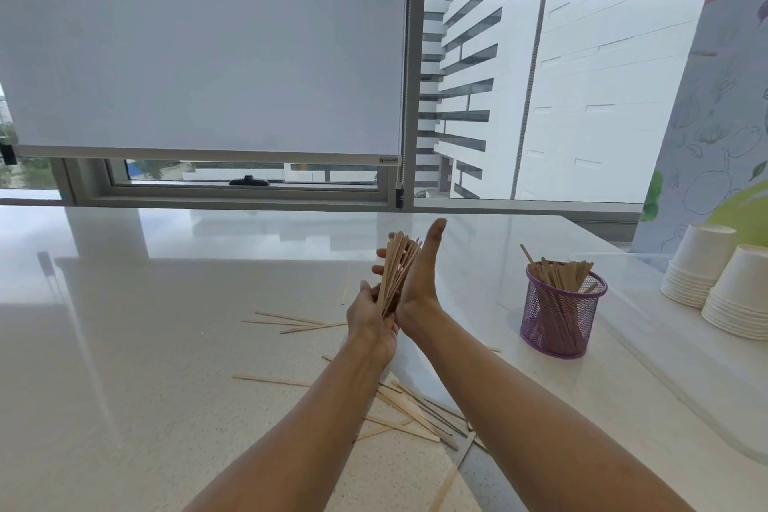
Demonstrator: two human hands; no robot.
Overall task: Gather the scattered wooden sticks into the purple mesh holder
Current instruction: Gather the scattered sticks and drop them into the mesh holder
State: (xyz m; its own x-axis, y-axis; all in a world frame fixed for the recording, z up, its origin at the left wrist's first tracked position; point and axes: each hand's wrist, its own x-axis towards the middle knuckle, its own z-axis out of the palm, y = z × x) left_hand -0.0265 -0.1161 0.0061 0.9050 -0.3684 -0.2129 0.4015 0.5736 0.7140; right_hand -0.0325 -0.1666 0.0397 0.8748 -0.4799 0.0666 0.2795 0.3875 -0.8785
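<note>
A bundle of wooden sticks [398,266] stands upright above the counter, fanned out at the top. My left hand [370,316] grips its lower end. My right hand [422,283] presses flat against the bundle's right side, fingers straight and pointing up. The purple mesh holder [559,314] stands on the counter to the right, with several sticks leaning inside it. More loose sticks [415,414] lie scattered on the counter under my forearms, and a few others [291,322] lie to the left of my hands.
Two stacks of white paper cups [715,283] stand upside down at the far right. The white counter [166,345] runs back to a window with a lowered blind [208,54]. A raised white ledge [665,366] borders the right side.
</note>
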